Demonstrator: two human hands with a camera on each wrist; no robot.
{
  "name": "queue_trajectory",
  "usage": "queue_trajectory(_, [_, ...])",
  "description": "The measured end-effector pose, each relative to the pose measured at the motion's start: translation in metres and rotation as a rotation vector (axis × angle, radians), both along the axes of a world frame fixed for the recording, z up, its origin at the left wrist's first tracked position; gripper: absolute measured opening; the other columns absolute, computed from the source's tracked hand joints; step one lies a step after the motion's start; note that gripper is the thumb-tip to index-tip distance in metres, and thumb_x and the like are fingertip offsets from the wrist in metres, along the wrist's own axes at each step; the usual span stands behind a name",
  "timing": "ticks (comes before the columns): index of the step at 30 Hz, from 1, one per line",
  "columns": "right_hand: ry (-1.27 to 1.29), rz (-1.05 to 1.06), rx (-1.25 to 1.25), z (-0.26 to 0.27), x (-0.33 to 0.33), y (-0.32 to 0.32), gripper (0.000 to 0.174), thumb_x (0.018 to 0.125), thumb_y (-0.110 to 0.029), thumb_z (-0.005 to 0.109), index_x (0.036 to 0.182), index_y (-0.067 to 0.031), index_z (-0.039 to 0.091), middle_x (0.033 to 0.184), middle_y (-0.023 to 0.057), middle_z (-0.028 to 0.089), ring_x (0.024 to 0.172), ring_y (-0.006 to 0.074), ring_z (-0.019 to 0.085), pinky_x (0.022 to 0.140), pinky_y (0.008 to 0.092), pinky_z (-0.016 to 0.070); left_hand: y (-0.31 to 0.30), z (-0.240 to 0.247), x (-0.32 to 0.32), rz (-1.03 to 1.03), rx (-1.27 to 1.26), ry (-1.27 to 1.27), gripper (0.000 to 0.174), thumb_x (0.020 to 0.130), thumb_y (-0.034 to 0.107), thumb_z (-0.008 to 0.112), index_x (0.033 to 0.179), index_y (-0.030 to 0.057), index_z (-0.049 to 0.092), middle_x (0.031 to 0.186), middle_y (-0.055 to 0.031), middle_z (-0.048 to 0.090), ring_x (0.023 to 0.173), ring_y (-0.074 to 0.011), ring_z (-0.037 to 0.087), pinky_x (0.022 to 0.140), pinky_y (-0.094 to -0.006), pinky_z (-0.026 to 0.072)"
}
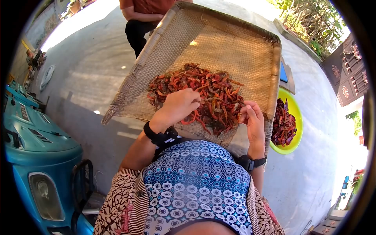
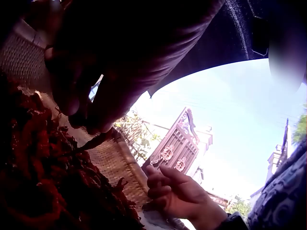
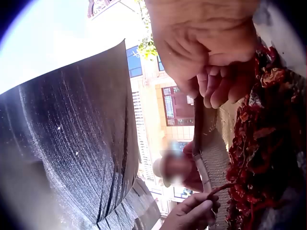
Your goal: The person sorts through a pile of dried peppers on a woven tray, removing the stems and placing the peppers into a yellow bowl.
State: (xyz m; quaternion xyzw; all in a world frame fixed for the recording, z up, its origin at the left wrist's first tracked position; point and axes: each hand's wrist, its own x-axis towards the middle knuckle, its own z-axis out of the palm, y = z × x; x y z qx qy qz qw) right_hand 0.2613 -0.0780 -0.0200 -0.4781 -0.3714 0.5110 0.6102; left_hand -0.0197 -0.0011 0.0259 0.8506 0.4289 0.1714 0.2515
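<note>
A heap of dried red chili peppers [image 1: 203, 92] lies on a woven bamboo tray [image 1: 231, 43] before me. My left hand [image 1: 181, 105] is over the near left part of the heap. Between its thumb and fingertips it pinches a chili pepper [image 2: 96, 142], whose slender body [image 3: 223, 188] also shows in the right wrist view. At the heap's right edge is my right hand [image 1: 253, 119], its fingers curled. Right at its thumb tip in the right wrist view, a dark slender chili [image 3: 198, 122] points down from the fingers.
A yellow-green basin [image 1: 298, 129] of dark red chilies stands right of the tray. Across the tray sits another person [image 1: 147, 15]. A teal vehicle [image 1: 47, 145] is at the left. A blue object [image 1: 283, 73] lies near the tray's right rim.
</note>
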Motion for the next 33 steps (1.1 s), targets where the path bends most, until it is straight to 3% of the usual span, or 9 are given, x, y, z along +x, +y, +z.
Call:
queue_trajectory(4, [-0.372,0.351,-0.058,0.011,-0.042,0.011,0.035,0.097,-0.022,0.06,0.126,-0.0049,0.052,0.081,0.002,0.061,0.064,0.0067,0.055,0.057,0.023,0.0453,-0.001,0.002,0.002,-0.083,-0.068,-0.143,0.018,0.091,0.019,0.061,0.1,0.0039,0.066,0.092,-0.0088,0.062,0.084,-0.024,0.062,0.072,-0.0358,0.0479])
queue_trajectory(10, [-0.431,0.43,-0.166,0.008,-0.062,0.016,0.027,0.096,-0.022,0.061,0.117,-0.0044,0.061,0.067,-0.0026,0.055,0.058,0.0059,0.051,0.051,0.0226,0.0422,-0.003,0.013,0.006,-0.081,-0.308,-0.274,0.017,0.093,0.016,0.06,0.102,0.0013,0.063,0.092,-0.0103,0.064,0.082,-0.0204,0.063,0.071,-0.0344,0.0485])
queue_trajectory(13, [-0.535,0.433,-0.167,0.006,-0.055,0.014,0.024,0.098,-0.023,0.059,0.109,-0.004,0.066,0.066,-0.0026,0.055,0.057,0.0049,0.049,0.048,0.022,0.0385,0.0,0.002,0.004,-0.031,-0.201,-0.255,0.018,0.093,0.017,0.061,0.101,0.0005,0.061,0.09,-0.0111,0.065,0.08,-0.0205,0.063,0.071,-0.0345,0.0488])
queue_trajectory(19, [-0.436,0.316,-0.177,0.007,-0.034,0.003,0.025,0.099,-0.026,0.056,0.11,-0.0056,0.067,0.063,-0.0041,0.05,0.053,0.0038,0.045,0.047,0.0209,0.0357,0.007,-0.012,-0.002,-0.017,-0.196,-0.127,0.021,0.086,0.023,0.067,0.093,0.0038,0.063,0.085,-0.0101,0.066,0.078,-0.024,0.064,0.068,-0.0363,0.0485])
queue_trajectory(22, [-0.253,0.074,-0.135,0.001,-0.006,-0.001,0.025,0.1,-0.026,0.055,0.109,-0.0058,0.067,0.062,-0.0042,0.048,0.051,0.004,0.043,0.048,0.0204,0.0379,0.009,-0.017,-0.004,0.005,-0.177,0.25,0.023,0.08,0.029,0.071,0.084,0.0077,0.063,0.083,-0.0075,0.065,0.077,-0.0271,0.063,0.065,-0.0387,0.0476])
queue_trajectory(25, [0.095,-0.245,0.005,0.0,0.026,-0.007,0.032,0.101,-0.031,0.051,0.12,-0.0067,0.06,0.065,-0.0036,0.044,0.051,0.006,0.038,0.053,0.0244,0.0399,0.005,-0.019,0.002,-0.029,-0.16,0.366,0.023,0.076,0.032,0.072,0.076,0.0112,0.062,0.08,-0.0052,0.062,0.075,-0.029,0.062,0.063,-0.0409,0.0469])
queue_trajectory(27, [0.52,-0.325,0.231,-0.002,0.046,-0.008,0.034,0.101,-0.033,0.05,0.123,-0.008,0.057,0.07,-0.0037,0.046,0.056,0.0065,0.04,0.056,0.0239,0.0388,0.002,-0.024,0.005,-0.094,-0.115,0.398,0.022,0.075,0.031,0.072,0.077,0.0111,0.063,0.08,-0.0056,0.06,0.076,-0.0284,0.062,0.064,-0.0416,0.0472])
queue_trajectory(30, [0.612,-0.302,0.163,-0.001,0.052,-0.01,0.033,0.101,-0.033,0.049,0.123,-0.0087,0.056,0.074,-0.0037,0.048,0.061,0.0071,0.042,0.058,0.0236,0.0382,-0.001,-0.046,0.012,-0.095,0.005,0.449,0.021,0.076,0.03,0.072,0.079,0.0109,0.063,0.081,-0.0067,0.058,0.078,-0.0278,0.061,0.065,-0.042,0.0476])
queue_trajectory(33, [0.322,-0.253,-0.006,-0.003,0.027,-0.01,0.032,0.102,-0.032,0.047,0.12,-0.0079,0.058,0.073,-0.0018,0.051,0.059,0.0087,0.044,0.058,0.0276,0.0422,0.003,-0.046,0.012,-0.095,-0.017,0.467,0.02,0.079,0.028,0.069,0.081,0.0093,0.064,0.083,-0.0082,0.059,0.081,-0.0276,0.061,0.066,-0.0424,0.0481])
